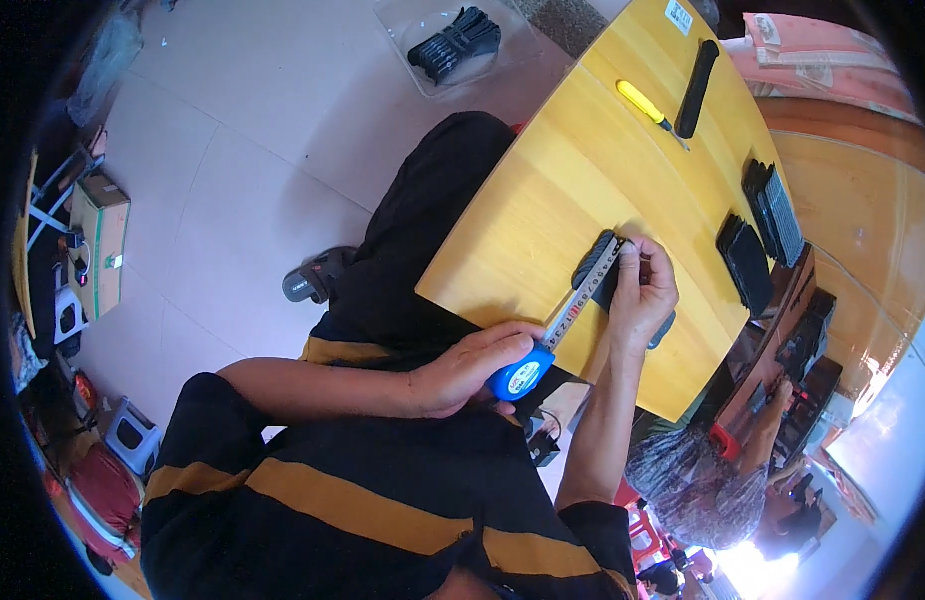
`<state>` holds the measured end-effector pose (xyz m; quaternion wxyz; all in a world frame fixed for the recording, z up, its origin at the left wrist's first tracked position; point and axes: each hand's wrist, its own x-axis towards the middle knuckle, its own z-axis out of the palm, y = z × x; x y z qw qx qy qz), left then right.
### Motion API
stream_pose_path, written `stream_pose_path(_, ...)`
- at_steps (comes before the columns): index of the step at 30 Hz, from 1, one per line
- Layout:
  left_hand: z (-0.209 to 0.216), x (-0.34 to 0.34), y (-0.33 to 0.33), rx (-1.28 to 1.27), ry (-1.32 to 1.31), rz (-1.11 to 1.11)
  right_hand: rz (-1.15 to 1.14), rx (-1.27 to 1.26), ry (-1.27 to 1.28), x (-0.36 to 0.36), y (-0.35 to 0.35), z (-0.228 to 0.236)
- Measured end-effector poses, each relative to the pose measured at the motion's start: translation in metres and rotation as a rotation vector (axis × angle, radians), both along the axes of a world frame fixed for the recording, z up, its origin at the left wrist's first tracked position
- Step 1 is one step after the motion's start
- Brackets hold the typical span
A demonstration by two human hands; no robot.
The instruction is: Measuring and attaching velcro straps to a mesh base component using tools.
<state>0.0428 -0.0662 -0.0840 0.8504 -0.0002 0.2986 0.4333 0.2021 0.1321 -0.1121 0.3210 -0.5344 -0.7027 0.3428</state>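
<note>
My left hand (472,372) is wrapped round a blue tape measure (522,374) at the near edge of the wooden table. Its blade (582,293) is pulled out and runs up and to the right across a black ribbed piece (594,258) lying on the table. With thumb and fingers, my right hand (642,290) pinches the blade's end at the piece's far edge. My right hand partly hides the dark piece; its rounded end shows beyond the hand. What exactly the piece is, I cannot tell.
On the table (522,220) lie a yellow-handled pointed tool (646,106), a long black strip (697,90) and two black stacks (744,262) (774,212) at the right. A clear plastic tray (512,50) holds bundled black pieces on the floor. Another person (702,480) sits at lower right.
</note>
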Motion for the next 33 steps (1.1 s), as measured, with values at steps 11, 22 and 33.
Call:
stream_pose_path(11, -0.0008, -0.0006, 0.0005, 0.013, -0.001, -0.012, -0.004, -0.028, 0.053, -0.0028, -0.0017, 0.0031)
stream_pose_path(22, -0.0006, -0.0009, 0.0009, 0.038, 0.012, -0.017, -0.008, -0.035, 0.057, 0.0007, -0.0004, -0.0014)
stream_pose_path(33, -0.0041, 0.0012, 0.002, 0.005, 0.027, -0.008, -0.015, -0.024, 0.029, 0.0003, 0.0005, -0.0007)
